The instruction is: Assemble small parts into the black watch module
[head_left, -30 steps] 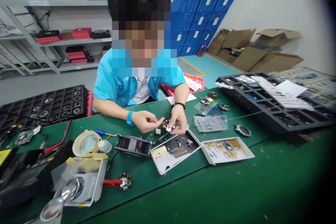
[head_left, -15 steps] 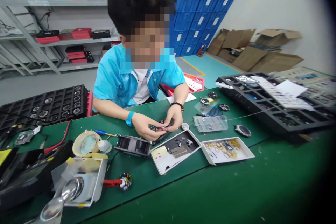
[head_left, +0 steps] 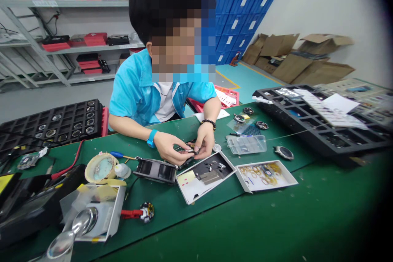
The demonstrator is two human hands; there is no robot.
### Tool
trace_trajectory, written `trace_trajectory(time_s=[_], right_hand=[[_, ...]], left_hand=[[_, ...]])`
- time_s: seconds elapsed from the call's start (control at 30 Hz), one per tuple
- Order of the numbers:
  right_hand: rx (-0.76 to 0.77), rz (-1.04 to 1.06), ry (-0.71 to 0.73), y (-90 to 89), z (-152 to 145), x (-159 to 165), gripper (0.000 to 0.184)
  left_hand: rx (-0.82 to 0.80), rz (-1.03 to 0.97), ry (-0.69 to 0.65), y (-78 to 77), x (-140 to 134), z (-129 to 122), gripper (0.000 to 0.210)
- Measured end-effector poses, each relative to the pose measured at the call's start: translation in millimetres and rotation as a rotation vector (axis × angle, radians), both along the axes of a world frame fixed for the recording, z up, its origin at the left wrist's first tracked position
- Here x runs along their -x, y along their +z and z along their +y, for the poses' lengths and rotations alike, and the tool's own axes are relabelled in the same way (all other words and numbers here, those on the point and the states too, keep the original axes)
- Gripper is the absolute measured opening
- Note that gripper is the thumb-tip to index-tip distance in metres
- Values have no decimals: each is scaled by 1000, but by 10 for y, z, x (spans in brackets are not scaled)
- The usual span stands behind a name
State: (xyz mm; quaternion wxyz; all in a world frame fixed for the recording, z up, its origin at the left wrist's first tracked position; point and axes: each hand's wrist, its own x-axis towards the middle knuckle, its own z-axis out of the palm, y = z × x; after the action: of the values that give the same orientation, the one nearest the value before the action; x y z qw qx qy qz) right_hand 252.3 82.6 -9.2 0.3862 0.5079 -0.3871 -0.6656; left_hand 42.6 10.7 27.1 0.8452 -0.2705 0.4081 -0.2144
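Observation:
Neither of my hands is in view. Across the green table [head_left: 267, 221] sits a co-worker [head_left: 135, 86] in a light blue shirt. The co-worker's two hands meet over the table, both closed around a small dark part [head_left: 193, 150] whose kind I cannot make out. Just in front of those hands stand a black fan-like unit [head_left: 156, 170] and a white box lid [head_left: 187, 196] holding small dark pieces. To its right lies another white box [head_left: 282, 184] with yellowish loops in it.
A clear plastic case [head_left: 247, 144] and a watch-like round part [head_left: 284, 152] lie toward the right. Black compartment trays [head_left: 303, 127] line the right end. Near left are a tape roll [head_left: 89, 172], a white bottle [head_left: 123, 170], a red-handled tool [head_left: 130, 214] and shiny silver rounded objects [head_left: 61, 243].
The co-worker's head has shifted a little to the right. Their fingers have moved slightly around the small part, which shows more now. The table's other things have stayed put.

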Motion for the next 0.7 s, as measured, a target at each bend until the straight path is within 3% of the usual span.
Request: trace_trajectory(time_s=[0.1, 0.2, 0.37, 0.57, 0.7], right_hand=[[56, -68, -11, 28, -13, 21, 51], [51, -149, 9, 40, -32, 49, 46], [-202, -116, 125, 71, -102, 98, 34], [-260, -28, 230, 149, -174, 179, 27], [-404, 17, 331, 232, -221, 251, 24]], left_hand=[[197, 61, 56, -25, 44, 13, 25], [263, 31, 73, -58, 90, 22, 28], [287, 17, 70, -80, 140, 23, 25], [414, -25, 106, -116, 169, 22, 26], [340, -63, 137, -121, 204, 24, 27]])
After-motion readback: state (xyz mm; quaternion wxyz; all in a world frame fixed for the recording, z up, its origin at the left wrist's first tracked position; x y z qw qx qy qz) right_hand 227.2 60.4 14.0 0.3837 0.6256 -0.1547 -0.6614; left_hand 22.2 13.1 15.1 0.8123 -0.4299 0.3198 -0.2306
